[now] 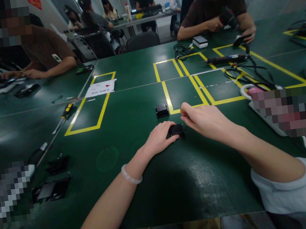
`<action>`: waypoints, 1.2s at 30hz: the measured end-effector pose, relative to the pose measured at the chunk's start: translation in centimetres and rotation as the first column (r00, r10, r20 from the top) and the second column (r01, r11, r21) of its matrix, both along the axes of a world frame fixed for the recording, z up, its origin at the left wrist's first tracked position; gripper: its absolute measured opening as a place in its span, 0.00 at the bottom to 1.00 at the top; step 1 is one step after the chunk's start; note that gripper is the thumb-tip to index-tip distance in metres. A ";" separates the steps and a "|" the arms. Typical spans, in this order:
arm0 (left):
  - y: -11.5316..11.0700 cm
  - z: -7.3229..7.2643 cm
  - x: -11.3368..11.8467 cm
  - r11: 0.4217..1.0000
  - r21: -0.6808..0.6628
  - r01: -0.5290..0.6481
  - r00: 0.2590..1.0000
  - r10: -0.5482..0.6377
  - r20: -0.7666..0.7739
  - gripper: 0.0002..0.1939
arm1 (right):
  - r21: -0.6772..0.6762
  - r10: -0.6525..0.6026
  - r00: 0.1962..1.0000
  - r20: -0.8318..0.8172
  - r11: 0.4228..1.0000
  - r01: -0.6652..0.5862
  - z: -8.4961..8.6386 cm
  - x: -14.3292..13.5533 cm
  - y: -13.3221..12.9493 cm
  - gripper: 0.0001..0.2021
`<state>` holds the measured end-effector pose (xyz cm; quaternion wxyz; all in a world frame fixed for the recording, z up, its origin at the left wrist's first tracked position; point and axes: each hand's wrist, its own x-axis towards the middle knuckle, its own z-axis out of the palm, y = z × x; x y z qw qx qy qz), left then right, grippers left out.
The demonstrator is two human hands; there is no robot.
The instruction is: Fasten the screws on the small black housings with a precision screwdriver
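The left hand (161, 137) grips a small black boxy part (177, 130) on the green tabletop (151, 189), thumb and fingers spread across it. The right hand (200, 117), fingertips pinched together, meets its right side. A similar black block (162, 110) sits just beyond.

The left hand (160, 138) holds a black box (177, 130) (small, dark). The right hand (206, 120) is beside it.

My camera sits on my head, above the near edge of the green table (157, 189). It looks forward and down, over my left hand (160, 138) and right hand (207, 118) close by, to the far edge and the people (95, 20) beyond.
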<state>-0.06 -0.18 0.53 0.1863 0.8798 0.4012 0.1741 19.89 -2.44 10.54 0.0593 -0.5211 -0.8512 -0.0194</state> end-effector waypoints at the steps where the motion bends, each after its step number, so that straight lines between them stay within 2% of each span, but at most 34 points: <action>1: 0.0 0.0 0.0 1.000 -0.002 0.001 1.000 -0.001 0.003 0.18 | -0.006 0.016 1.000 -0.017 1.000 -0.016 0.0 0.1 -0.1 0.10; 5: 0.0 0.0 0.0 1.000 -0.007 -0.004 1.000 0.004 0.008 0.18 | -0.020 0.036 0.998 -0.058 0.999 -0.037 0.2 0.2 -0.2 0.09; 11: 0.1 -0.1 0.0 1.000 -0.002 -0.005 1.000 0.005 -0.003 0.19 | -0.041 0.001 1.000 0.002 0.999 -0.001 0.0 0.2 -0.1 0.12; 19: 0.0 0.2 0.1 1.000 -0.006 -0.006 1.000 0.006 -0.002 0.18 | -0.078 0.074 0.996 -0.043 0.994 -0.077 0.3 0.8 -0.2 0.09; 25: 0.0 0.1 0.0 1.000 -0.004 -0.004 1.000 0.004 -0.002 0.18 | -0.040 0.000 0.999 0.045 0.999 0.002 0.3 0.5 -0.5 0.13; 31: 0.0 0.1 0.1 1.000 -0.012 -0.006 1.000 0.006 0.018 0.17 | -0.061 0.083 0.996 -0.045 0.994 -0.086 0.2 0.6 -1.0 0.09; 36: 0.0 0.0 0.1 1.000 -0.008 -0.006 1.000 0.006 0.016 0.18 | -0.046 0.058 0.997 -0.045 0.997 -0.060 0.1 0.6 -0.9 0.11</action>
